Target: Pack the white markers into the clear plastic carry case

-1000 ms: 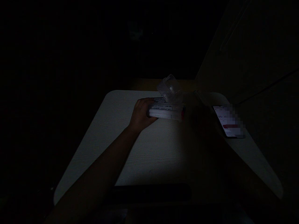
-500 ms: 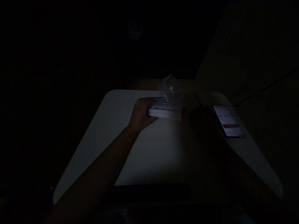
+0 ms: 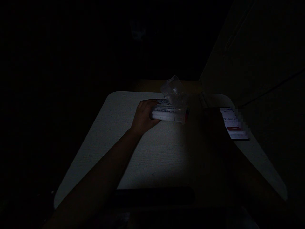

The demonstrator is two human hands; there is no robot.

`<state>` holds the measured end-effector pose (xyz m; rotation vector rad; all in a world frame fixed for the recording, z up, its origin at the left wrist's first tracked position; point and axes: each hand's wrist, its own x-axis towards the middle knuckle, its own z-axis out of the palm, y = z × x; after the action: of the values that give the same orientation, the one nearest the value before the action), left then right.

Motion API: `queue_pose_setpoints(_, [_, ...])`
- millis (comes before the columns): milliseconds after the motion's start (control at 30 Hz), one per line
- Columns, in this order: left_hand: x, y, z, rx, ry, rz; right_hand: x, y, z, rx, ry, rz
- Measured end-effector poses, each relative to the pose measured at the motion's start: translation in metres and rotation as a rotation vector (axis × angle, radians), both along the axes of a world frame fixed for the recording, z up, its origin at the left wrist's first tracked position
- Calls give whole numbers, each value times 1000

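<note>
The room is very dark. My left hand (image 3: 143, 116) is closed round the left end of a clear plastic case of white markers (image 3: 169, 114) lying on the pale table (image 3: 111, 133). The case's transparent lid (image 3: 173, 89) stands up behind it. My right hand (image 3: 213, 122) is only a dark shape between the case and a lit phone (image 3: 234, 125), covering the phone's left edge. Its fingers cannot be made out.
The phone lies on the table's right side with its screen glowing. A dark strip (image 3: 154, 195) runs along the table's near edge. A wall or panel (image 3: 250, 63) rises at the right. Everything beyond the table is black.
The dark shape of my right hand has shifted right and now overlaps the phone's left edge. My left hand and the marker case have stayed in place.
</note>
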<state>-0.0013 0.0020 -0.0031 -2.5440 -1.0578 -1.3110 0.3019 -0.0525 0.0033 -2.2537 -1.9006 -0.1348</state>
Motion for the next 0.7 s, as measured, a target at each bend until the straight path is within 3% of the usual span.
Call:
queue_pose_setpoints(333, [1, 1, -2, 37, -9, 17, -10, -11, 20, -47, 181, -110])
queue_pose_setpoints(567, [-1, 1, -2, 59, 4, 6, -15, -13, 26, -97, 212, -128])
queue_pose_setpoints(700, [-1, 2, -2, 42, 8, 10, -12, -13, 21, -50, 234, -109])
